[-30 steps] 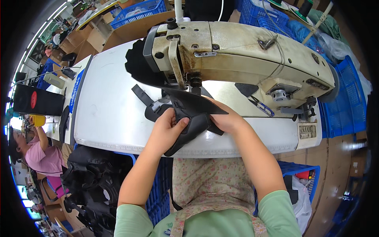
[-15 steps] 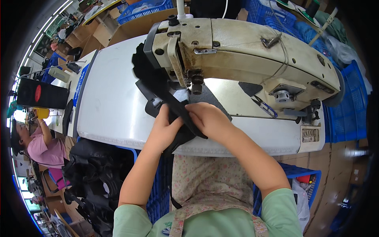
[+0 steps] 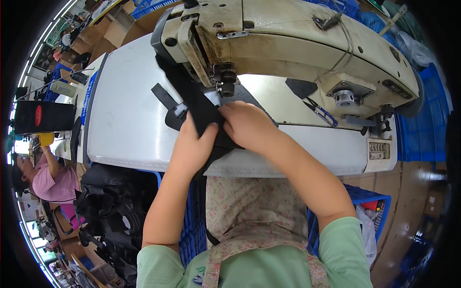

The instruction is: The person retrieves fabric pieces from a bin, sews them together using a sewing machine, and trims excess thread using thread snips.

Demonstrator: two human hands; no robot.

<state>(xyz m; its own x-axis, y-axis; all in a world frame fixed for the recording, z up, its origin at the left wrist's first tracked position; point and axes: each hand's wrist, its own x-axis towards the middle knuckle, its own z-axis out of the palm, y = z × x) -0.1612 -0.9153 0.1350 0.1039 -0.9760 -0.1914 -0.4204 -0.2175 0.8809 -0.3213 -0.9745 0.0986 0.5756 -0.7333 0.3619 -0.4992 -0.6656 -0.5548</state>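
A black fabric piece [image 3: 192, 103] lies under the head of a beige sewing machine [image 3: 288, 53], its far end beside the machine's front. My left hand [image 3: 192, 141] grips its near left edge, thumb on top. Close by, my right hand [image 3: 245, 125] pinches the fabric's right side just in front of the presser area, its fingertips partly hidden. A black strap with a grey buckle [image 3: 180, 110] sticks out to the left of the fabric. The lower part of the black piece hangs over the table's front edge between my forearms.
Blue-handled thread snips [image 3: 321, 113] rest on the machine bed at the right. Black pieces [image 3: 115, 211] are heaped at the lower left. Blue crates [image 3: 422, 120] stand at the right. A person in a pink shirt [image 3: 55, 180] works at the far left.
The black fabric, raised and folded before, now lies flatter and wider, showing more of its face. My left hand has shifted on it. The whole view has moved slightly.
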